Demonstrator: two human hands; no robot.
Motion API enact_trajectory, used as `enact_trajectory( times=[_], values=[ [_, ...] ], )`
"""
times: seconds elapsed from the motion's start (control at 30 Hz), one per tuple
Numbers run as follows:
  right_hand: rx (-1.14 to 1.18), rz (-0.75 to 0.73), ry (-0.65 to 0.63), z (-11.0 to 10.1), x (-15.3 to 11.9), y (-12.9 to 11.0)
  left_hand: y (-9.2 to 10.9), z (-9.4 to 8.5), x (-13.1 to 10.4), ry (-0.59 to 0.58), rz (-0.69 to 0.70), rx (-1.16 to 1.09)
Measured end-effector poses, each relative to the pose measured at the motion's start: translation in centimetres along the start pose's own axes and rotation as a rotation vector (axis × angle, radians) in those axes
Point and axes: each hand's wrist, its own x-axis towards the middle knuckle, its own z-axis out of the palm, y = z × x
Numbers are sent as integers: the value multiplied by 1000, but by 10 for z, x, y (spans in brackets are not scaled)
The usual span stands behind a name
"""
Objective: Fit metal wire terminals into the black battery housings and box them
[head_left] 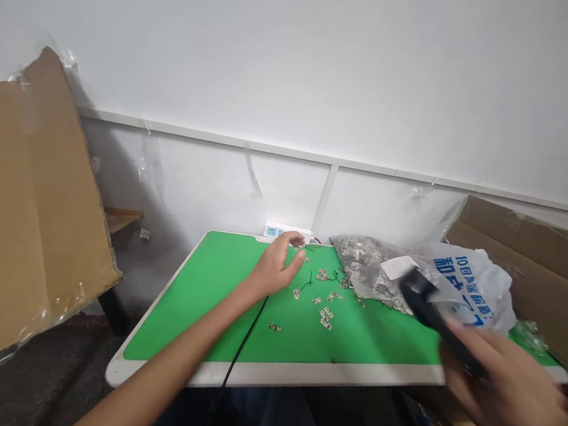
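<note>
Behind everything, a pale wall (330, 61) with a narrow rail (196, 134); up against it, a green-topped table (185, 283) with a white rim. In front of the right end of the clear bag (364, 269), nearer the camera, a black tool (428, 307), too blurred for an exact name. Clasped at the near end by the right hand (505, 372), fingers wrapped round, head directed away; probably held so for a free working end. Left of the clear bag, small metal parts (326, 323), loose on the green, perhaps spread thin for easy picking. Farther left of the clear bag, the left hand (275, 267), palm raised above the table, fingers loosely curled, thumb apart, nothing visible pinched between. Left forearm (191, 348) slanting in from the near left, wrist almost straight; right hand at the near right edge, blurred. Behind and left of the clear bag, a power strip (273, 231), likely by the wall to spare room. Just right of the clear bag, a white plastic bag (494, 280); well beyond on either side, cardboard (36, 196).
</note>
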Motion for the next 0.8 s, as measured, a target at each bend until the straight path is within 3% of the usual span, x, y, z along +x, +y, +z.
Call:
enact_trajectory(
  times=[0.07,0.17,0.23,0.3,0.43,0.53,0.67,0.73,0.8],
  values=[
    [86,-181,171,61,52,-18,-22,18,5,-39,59,54],
    [278,-346,153,149,113,-52,-53,28,-5,-1,36,174],
    [418,-382,131,192,133,-71,-65,25,-15,17,41,257],
    [512,-392,150,217,137,-83,-70,21,-22,11,69,329],
    [622,-302,221,225,125,-86,-65,21,-21,-5,118,424],
    [765,113,227,212,121,-88,-57,24,-18,27,131,416],
    [1257,685,-6,200,130,-97,-49,27,-17,-6,179,423],
    [1460,823,-149,198,133,-102,-49,27,-17,-111,186,446],
    [1570,860,-263,196,132,-106,-51,27,-19,-189,167,454]
  ],
)
